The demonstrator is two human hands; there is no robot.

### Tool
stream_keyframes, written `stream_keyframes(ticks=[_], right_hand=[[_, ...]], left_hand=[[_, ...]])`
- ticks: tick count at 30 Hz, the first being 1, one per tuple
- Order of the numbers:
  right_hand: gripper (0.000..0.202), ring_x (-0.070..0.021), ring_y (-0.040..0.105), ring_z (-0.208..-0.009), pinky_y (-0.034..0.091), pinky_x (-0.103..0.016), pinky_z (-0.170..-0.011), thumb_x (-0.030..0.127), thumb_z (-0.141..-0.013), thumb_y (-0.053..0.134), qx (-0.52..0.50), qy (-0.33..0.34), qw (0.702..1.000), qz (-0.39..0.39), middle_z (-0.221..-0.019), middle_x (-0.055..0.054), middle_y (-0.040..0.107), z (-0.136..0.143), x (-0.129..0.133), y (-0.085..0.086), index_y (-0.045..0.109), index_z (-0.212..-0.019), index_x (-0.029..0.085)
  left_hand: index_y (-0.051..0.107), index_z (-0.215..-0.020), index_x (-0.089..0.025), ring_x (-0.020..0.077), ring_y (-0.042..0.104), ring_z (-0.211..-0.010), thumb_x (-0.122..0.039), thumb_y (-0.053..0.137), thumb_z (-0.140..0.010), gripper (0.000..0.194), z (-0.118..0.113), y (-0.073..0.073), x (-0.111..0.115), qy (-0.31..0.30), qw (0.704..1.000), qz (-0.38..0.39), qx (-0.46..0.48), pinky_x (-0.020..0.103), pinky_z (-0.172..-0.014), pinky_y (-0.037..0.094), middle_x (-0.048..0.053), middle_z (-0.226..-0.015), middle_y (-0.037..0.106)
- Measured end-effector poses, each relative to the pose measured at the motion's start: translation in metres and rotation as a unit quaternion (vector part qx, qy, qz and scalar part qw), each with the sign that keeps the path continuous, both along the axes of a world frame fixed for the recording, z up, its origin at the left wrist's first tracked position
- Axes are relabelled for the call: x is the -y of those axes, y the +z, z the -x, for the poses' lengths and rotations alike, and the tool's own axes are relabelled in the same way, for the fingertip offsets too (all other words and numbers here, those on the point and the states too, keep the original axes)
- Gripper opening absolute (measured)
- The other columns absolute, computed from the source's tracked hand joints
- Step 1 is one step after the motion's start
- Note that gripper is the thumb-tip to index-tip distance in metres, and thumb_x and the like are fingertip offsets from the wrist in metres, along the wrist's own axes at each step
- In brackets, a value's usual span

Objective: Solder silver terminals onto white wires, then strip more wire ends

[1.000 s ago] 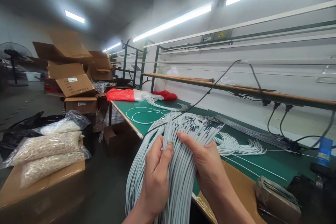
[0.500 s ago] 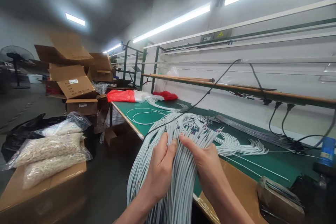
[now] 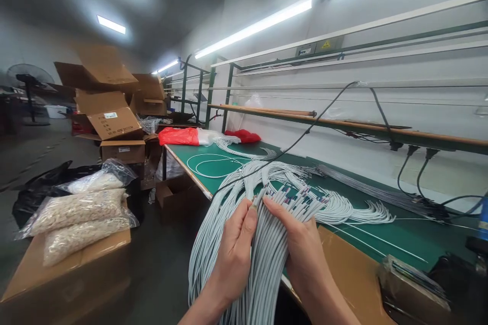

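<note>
A thick bundle of white cables [image 3: 267,259] hangs down between my hands, its cut ends fanned out at the top with small coloured wire tips showing. My left hand [image 3: 237,249] grips the left side of the bundle near the ends, thumb and forefinger pinched together. Wrapped round the right side is my right hand [image 3: 301,244], with its thumb lying across the cables just below the ends. More white cables [image 3: 224,208] loop over the table edge on the left, behind my left hand. A coiled cable bunch [image 3: 335,208] lies on the table beyond my right hand.
The green table [image 3: 206,155] runs along the wall under a shelf rack [image 3: 274,111]. A black cord [image 3: 305,134] slants across it. Cardboard [image 3: 339,264] and a metal box [image 3: 414,289] sit at right. Bagged white parts [image 3: 80,210] and cartons [image 3: 110,117] stand at left.
The view has shifted slightly, so the scene sits a little to the right. My hands keep hold of the cable bundle, its ends tilted slightly lower.
</note>
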State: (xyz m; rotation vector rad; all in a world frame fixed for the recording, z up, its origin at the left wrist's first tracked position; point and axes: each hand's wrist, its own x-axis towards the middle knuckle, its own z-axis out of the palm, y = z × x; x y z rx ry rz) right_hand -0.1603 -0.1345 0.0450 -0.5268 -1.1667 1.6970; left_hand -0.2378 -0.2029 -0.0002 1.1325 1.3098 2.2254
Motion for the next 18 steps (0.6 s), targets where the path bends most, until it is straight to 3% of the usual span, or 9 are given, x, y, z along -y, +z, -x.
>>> stream_keyframes(ticks=[5,10,18], right_hand=[[0.045,-0.0335,0.076,-0.099,0.058,-0.044,-0.093,0.032,-0.060,0.096,-0.006,-0.013,1.000,0.005,-0.102,-0.006,0.082,0.005,0.003,0.000,0.081,-0.100,0.018],[0.049,-0.0348,0.074,-0.104,0.060,-0.041,-0.091,0.032,-0.052,0.097,-0.031,-0.019,0.997,0.064,-0.104,-0.010,0.081,0.010,0.011,0.012,0.081,-0.094,0.014],[0.052,-0.0363,0.072,-0.109,0.063,-0.040,-0.084,0.033,-0.052,0.095,-0.060,0.049,0.990,0.122,-0.116,-0.010,0.079,0.008,0.016,0.025,0.083,-0.099,0.015]], left_hand=[[0.054,-0.079,-0.023,0.0174,0.046,-0.076,-0.048,0.055,-0.104,0.034,-0.005,-0.005,-0.004,0.013,1.000,-0.021,0.019,0.026,-0.069,0.041,-0.001,-0.080,0.048],[0.049,-0.083,-0.023,0.0148,0.038,-0.070,-0.045,0.051,-0.106,0.032,-0.010,0.003,-0.003,-0.007,0.999,-0.038,0.017,0.025,-0.062,0.035,-0.003,-0.078,0.042],[0.045,-0.080,-0.023,0.0137,0.032,-0.063,-0.043,0.050,-0.107,0.034,-0.016,0.017,0.003,-0.016,0.998,-0.051,0.018,0.025,-0.057,0.031,-0.005,-0.072,0.037]])
